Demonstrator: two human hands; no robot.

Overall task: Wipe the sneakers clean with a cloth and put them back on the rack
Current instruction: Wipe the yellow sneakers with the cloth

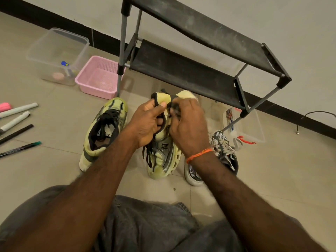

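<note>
My left hand [147,122] grips a yellow-green sneaker [163,157] by its collar and holds it up, toe toward me. My right hand [189,128] grips a pale yellow cloth [187,95] and presses it against the shoe's opening; most of the cloth is hidden under the hand. The matching yellow-green sneaker [103,131] lies on the floor to the left. A dark sneaker with white laces [221,151] sits on the floor to the right, partly behind my right wrist. The black two-shelf rack [181,73] stands just beyond, with nothing on its shelves.
A pink basket [98,77] and a clear tub [56,55] sit at the back left. Several markers and pens [16,122] lie on the tiles at far left. Another clear tub [245,124] stands under the rack's right end, a cable [312,117] beyond it.
</note>
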